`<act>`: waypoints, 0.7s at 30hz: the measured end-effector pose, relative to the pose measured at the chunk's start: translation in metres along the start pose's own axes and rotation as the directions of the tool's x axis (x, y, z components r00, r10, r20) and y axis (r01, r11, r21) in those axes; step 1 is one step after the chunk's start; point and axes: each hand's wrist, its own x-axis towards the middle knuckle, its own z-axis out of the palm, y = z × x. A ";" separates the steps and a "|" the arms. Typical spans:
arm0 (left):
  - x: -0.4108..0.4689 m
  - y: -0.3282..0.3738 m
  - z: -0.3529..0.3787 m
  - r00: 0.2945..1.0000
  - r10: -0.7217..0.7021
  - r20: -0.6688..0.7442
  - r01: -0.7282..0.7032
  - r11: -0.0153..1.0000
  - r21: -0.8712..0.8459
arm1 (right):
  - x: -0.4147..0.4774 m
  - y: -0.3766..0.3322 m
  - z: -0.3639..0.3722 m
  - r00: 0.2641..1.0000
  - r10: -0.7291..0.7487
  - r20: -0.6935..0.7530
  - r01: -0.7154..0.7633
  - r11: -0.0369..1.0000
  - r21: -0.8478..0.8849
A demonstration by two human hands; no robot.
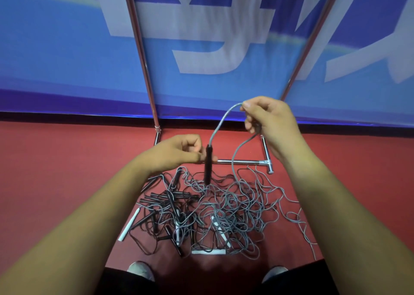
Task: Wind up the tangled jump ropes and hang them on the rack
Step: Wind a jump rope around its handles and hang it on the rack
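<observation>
A tangled heap of grey and black jump ropes (226, 209) with black and white handles lies on the red floor in front of me. My left hand (177, 152) pinches a black handle (208, 164) that hangs upright above the heap. A grey rope (220, 121) arches up from that handle to my right hand (268, 124), which pinches it between thumb and fingers; the rope then drops back into the heap. The metal rack (140, 48) stands behind, its two uprights rising out of view and its base bar (244, 161) on the floor.
A blue banner with large white characters (201, 37) covers the wall behind the rack. White handles (131, 224) lie at the heap's left and front. My shoes (140, 270) show at the bottom edge. Red floor (56, 160) stretches left and right of the heap.
</observation>
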 end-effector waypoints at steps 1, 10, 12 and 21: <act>0.001 -0.004 -0.001 1.000 0.001 0.000 -0.001 0.999 -0.032 | 0.001 0.002 -0.002 0.999 0.003 -0.035 -0.004 1.000 -0.017; 0.006 -0.005 0.004 0.992 -0.102 0.069 0.122 0.907 -0.402 | 0.007 0.009 -0.014 0.972 -0.011 -0.236 -0.015 0.994 -0.108; 0.008 -0.006 0.004 0.994 -0.090 0.054 0.104 0.917 -0.384 | 0.007 0.009 -0.015 0.971 -0.032 -0.238 -0.001 0.991 -0.136; 0.014 0.011 0.003 0.987 0.025 -0.158 -0.122 0.761 -0.638 | 0.003 0.026 -0.023 0.992 0.094 0.082 -0.053 0.913 -0.405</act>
